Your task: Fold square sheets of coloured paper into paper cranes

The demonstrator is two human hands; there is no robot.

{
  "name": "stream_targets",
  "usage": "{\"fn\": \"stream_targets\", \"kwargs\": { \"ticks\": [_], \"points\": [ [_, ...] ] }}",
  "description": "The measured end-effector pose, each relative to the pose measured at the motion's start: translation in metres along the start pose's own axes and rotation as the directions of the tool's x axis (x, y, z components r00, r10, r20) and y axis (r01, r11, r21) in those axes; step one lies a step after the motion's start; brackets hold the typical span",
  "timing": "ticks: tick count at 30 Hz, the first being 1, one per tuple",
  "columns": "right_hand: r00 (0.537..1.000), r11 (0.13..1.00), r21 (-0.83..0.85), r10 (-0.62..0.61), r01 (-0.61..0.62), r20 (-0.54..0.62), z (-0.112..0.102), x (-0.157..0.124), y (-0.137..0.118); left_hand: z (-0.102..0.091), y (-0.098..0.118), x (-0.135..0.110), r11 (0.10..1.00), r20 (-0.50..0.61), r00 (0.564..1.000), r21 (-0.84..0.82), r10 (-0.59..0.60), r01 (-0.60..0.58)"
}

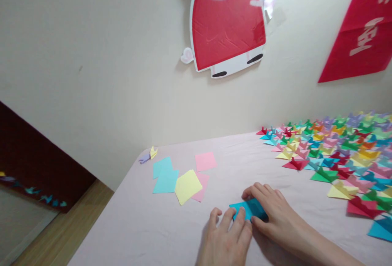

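Observation:
A blue sheet of origami paper point(241, 207) lies on the bed-like surface with the pale pink cover, its right part lifted or folded over in shadow. My left hand point(227, 237) rests on its near left part, fingers apart and slightly bent, fingertips pressing down on the paper. Around the right side of the sheet, my right hand point(274, 211) curls its thumb and fingers, gripping the folded part. The exact fold under the right fingers is hidden.
Left of my hands lie loose squares: turquoise point(165, 181), yellow point(188, 187) and pink point(205, 161). Two small folded paper pieces point(149, 155) sit at the far left corner. Rows of colourful paper cranes point(324, 175) cover the right side. A wall point(137, 74) stands behind.

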State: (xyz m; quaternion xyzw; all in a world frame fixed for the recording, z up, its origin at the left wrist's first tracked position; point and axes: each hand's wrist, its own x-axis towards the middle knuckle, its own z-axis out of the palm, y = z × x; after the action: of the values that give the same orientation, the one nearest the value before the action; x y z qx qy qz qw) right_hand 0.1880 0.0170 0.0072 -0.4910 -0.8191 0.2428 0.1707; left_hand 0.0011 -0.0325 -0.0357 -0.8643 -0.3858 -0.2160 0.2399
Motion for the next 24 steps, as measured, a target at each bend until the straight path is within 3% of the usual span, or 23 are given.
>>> {"fn": "stream_targets", "kwargs": {
  "ticks": [3, 13, 15, 17, 19, 21, 24],
  "points": [
    [1.000, 1.000, 0.029, 0.005, -0.005, -0.002, -0.001, 0.001, 0.005, -0.002, -0.004, -0.003, 1.000, 0.033, 0.999, -0.007, 0.027, -0.027],
    [1.000, 0.952, 0.307, 0.006, 0.001, -0.019, -0.004, 0.000, 0.025, -0.015, -0.015, -0.020, 0.997, -0.065, 0.996, 0.043, -0.060, 0.063],
    [0.999, 0.943, 0.333, 0.000, 0.011, -0.035, -0.003, -0.001, 0.028, -0.023, -0.020, -0.023, 0.998, -0.016, 0.999, 0.064, -0.027, 0.028],
    [0.998, 0.928, 0.372, -0.008, 0.028, -0.055, -0.003, -0.001, 0.030, -0.030, -0.025, -0.025, 0.999, 0.101, 0.995, 0.050, -0.003, -0.002],
    [0.999, 0.909, 0.414, -0.015, 0.035, -0.052, -0.004, -0.001, 0.031, -0.032, -0.027, -0.026, 0.998, 0.154, 0.986, -0.004, -0.062, 0.063],
    [1.000, 0.904, 0.426, -0.009, 0.020, -0.028, -0.005, -0.002, 0.030, -0.027, -0.024, -0.025, 0.978, 0.132, 0.975, -0.086, -0.179, 0.192],
    [0.999, 0.947, 0.322, 0.004, 0.007, -0.034, -0.005, -0.002, 0.023, -0.014, -0.015, -0.014, 0.901, 0.165, 0.927, -0.229, -0.337, 0.369]
  ]
}}
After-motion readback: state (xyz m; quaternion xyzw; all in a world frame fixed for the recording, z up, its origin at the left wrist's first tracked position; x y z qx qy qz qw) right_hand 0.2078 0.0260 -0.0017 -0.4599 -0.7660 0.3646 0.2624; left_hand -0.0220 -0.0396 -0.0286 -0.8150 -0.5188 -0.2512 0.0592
